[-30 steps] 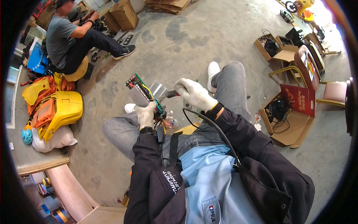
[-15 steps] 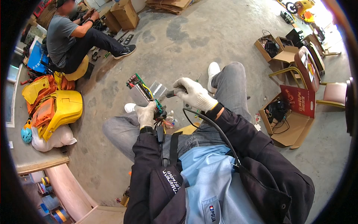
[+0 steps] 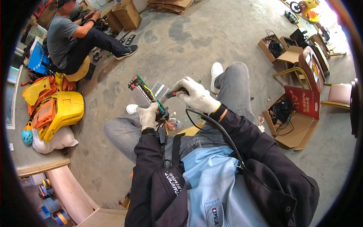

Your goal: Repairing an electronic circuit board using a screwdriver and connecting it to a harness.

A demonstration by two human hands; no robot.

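Observation:
My left hand (image 3: 147, 114), in a white knit glove, grips an electronic assembly (image 3: 140, 90) with a silver metal plate, green board edges and coloured wires. My right hand (image 3: 193, 94), gloved alike, is closed around a black-and-red screwdriver (image 3: 175, 93) whose thin shaft points left toward the assembly near my left thumb. A tangle of wires and connectors (image 3: 165, 123) hangs below the assembly between my legs, and a black cable (image 3: 211, 121) curves past my right wrist.
Another person (image 3: 70, 41) sits at upper left, near cardboard boxes (image 3: 126, 15). Yellow and orange plastic panels (image 3: 64, 109) are piled at left. At right are chairs (image 3: 340, 94) and an open box (image 3: 293, 136) with black cables. Small tools (image 3: 130, 39) lie on the floor.
My right hand and the screwdriver handle have shifted slightly, with the wrist turning a little and the handle's red part now showing. My left hand and the assembly hold their place.

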